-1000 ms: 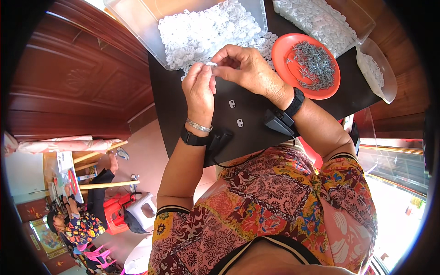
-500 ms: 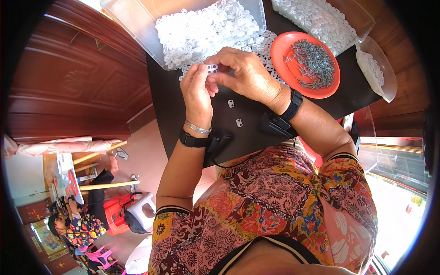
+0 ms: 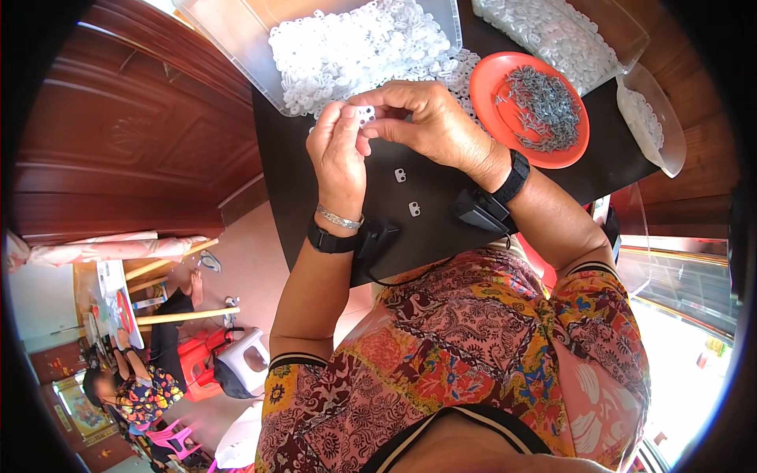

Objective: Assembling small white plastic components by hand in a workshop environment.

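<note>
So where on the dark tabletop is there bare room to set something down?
Bare: the dark tabletop left of the left hand, and between the round red plate and translucent plastic scoop. Crowded: beyond the right hand, loose white pieces between plate and clear rectangular bin.

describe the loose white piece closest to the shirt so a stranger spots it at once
On the dark tabletop, find the left hand and right hand meeting in front of the large clear plastic box. Between the hands and the multicoloured patterned shirt, two small white plastic pieces with dark openings lie loose. The wanted piece is the one closer to the shirt.
</note>
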The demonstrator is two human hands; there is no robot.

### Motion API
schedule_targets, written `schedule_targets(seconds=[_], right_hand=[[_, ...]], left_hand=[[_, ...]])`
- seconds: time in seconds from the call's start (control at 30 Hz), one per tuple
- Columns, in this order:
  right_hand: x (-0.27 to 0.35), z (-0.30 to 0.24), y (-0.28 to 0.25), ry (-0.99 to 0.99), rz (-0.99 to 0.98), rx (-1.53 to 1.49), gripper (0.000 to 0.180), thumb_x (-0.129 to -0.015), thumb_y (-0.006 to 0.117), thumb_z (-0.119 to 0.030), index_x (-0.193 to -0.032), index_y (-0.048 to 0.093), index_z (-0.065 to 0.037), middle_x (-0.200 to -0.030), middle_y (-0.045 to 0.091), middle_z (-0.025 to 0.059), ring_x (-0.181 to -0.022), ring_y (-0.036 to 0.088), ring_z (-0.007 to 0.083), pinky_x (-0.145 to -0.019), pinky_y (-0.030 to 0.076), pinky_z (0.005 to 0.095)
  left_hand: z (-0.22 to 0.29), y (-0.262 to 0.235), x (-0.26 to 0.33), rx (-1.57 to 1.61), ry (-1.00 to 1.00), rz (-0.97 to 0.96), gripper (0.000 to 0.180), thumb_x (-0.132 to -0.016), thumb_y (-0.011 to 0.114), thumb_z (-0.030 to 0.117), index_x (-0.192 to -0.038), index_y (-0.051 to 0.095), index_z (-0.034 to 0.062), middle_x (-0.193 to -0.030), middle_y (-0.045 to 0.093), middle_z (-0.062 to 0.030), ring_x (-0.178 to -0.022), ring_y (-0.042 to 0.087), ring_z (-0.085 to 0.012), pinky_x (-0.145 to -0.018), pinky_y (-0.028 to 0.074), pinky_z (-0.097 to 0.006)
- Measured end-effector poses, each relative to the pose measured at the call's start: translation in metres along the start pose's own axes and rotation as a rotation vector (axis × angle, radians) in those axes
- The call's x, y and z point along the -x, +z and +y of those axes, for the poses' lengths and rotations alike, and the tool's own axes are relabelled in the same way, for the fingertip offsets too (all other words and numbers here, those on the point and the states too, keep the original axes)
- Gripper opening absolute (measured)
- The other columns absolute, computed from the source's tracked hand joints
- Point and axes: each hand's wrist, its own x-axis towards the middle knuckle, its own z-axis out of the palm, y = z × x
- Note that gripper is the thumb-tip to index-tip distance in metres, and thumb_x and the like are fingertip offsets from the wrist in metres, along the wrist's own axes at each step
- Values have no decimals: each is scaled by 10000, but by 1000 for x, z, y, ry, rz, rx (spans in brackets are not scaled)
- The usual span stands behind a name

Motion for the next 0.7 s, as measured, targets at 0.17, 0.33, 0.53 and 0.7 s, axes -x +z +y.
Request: schedule_targets(seconds=[0.17, 0.33, 0.53, 0.7], right_hand=[[2, 3, 3, -95, 59, 106, 287, -758, 698, -78, -1041, 646, -68, -768, 622, 52, -682, 605, 132, -634, 492, 255], [3, 2, 3, -147, 67, 220, 268, -762, 690, -95, -1024, 640, -68, -780, 628, 76, -678, 619, 182, -623, 499, 279], [3, -4, 1, -209, 69, 268, 231, -757, 671, -123, -965, 631, -31, -848, 647, 130, -765, 636, 297, -672, 514, 346], [3, -3, 0, -235, 59, 285, 216, -766, 662, -128, -958, 626, -34, -826, 649, 134, -755, 638, 302, -656, 516, 354]], left_hand=[[1, 3, 1, 30, -21, 5, 210, -930, 470, 151, -778, 528, 18, -646, 464, 26, -525, 378, -26, -469, 304, -170], [0, 1, 2, -47, -5, 3, 208, -905, 502, 204, -830, 548, 15, -554, 440, 16, -463, 393, -51, -419, 278, -181], [3, 1, 4, -40, 8, -28, 206, -904, 489, 188, -788, 534, 23, -546, 418, 13, -454, 376, -62, -416, 275, -186], [5, 2, 4, 3, -43, -20, 237, -910, 506, 191, -751, 529, 17, -568, 424, 23, -471, 366, -39, -431, 288, -183]])
